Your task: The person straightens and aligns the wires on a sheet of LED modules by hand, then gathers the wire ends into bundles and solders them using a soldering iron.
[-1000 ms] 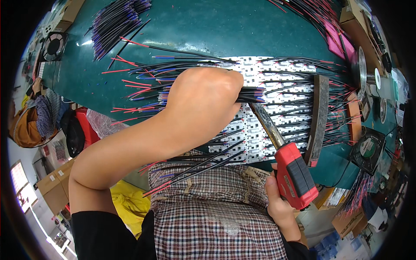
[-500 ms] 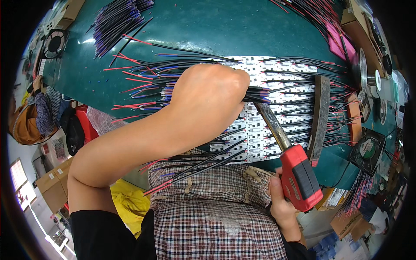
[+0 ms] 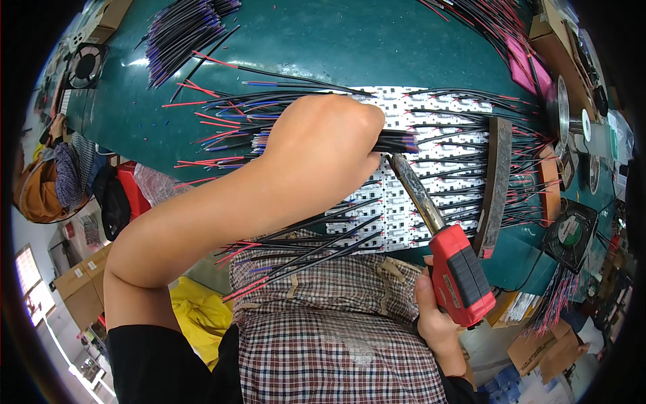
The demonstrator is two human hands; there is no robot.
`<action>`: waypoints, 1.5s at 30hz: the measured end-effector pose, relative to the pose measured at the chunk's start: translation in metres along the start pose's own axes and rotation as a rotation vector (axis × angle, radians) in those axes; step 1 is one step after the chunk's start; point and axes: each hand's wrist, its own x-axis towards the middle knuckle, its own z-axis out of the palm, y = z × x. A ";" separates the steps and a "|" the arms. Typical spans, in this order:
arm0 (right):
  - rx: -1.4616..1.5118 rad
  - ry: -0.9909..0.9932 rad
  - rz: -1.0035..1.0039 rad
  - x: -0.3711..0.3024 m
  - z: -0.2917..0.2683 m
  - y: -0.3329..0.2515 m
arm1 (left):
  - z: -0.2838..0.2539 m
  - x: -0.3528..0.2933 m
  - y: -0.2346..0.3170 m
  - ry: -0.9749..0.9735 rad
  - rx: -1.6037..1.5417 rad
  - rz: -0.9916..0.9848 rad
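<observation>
My left hand [image 3: 326, 128] is closed round a bundle of black wires [image 3: 398, 141], held over a panel of small white circuit boards [image 3: 397, 215]. The bundle's ends stick out on both sides of the fist. From the lower right, my right hand [image 3: 436, 320] grips a red and black soldering gun [image 3: 463, 276]. Its metal barrel slants up to the left, and the tip lies close beside my left fingers, just below the bundle. What the tip touches is hidden. Black wires with red and blue ends fan out from both sides of the panel.
A dark bar [image 3: 496, 188] lies across the wires on the right. Behind it are a brown block [image 3: 550, 185], a spool [image 3: 564, 111] and a fan [image 3: 570, 229]. A wire pile [image 3: 182, 37] lies at the far left of the green table [image 3: 303, 40], by another fan [image 3: 86, 67].
The soldering gun has shifted slightly left, bringing its tip nearer my left fingers. My left hand has moved a little up and left, still gripping the wires.
</observation>
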 end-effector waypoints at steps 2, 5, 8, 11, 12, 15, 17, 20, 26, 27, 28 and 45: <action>0.032 -0.001 0.033 -0.002 0.000 0.001 | 0.002 -0.001 0.001 0.005 0.009 0.014; -0.015 -0.050 0.003 0.000 -0.003 0.001 | 0.002 -0.002 0.003 0.013 0.027 0.026; -0.014 -0.055 0.018 -0.002 -0.003 0.002 | 0.001 -0.002 0.003 0.014 0.048 0.036; -0.059 -0.027 -0.007 -0.004 -0.004 0.002 | 0.002 -0.002 0.003 0.018 0.047 0.043; -0.058 -0.028 -0.008 -0.007 -0.004 0.003 | 0.002 -0.002 0.003 0.012 0.053 0.038; 0.017 0.003 0.129 -0.014 -0.005 0.005 | 0.001 -0.003 0.005 0.009 0.064 0.035; 0.019 0.032 0.076 -0.010 -0.004 0.002 | 0.001 -0.002 0.005 0.014 0.072 0.037; 0.008 0.028 0.048 -0.008 -0.003 0.001 | 0.001 -0.003 0.003 0.008 0.083 0.036; 0.048 -0.011 0.181 -0.021 -0.008 0.012 | -0.009 0.001 0.006 -0.064 -0.133 -0.106; 0.048 -0.009 0.181 -0.020 -0.008 0.011 | -0.007 0.001 0.000 -0.045 -0.114 -0.072; 0.081 -0.028 0.131 -0.018 -0.008 0.010 | -0.007 0.001 -0.002 -0.025 -0.093 -0.040; 0.016 -0.045 0.199 -0.045 -0.018 0.026 | -0.007 -0.013 0.013 0.018 -0.109 0.005</action>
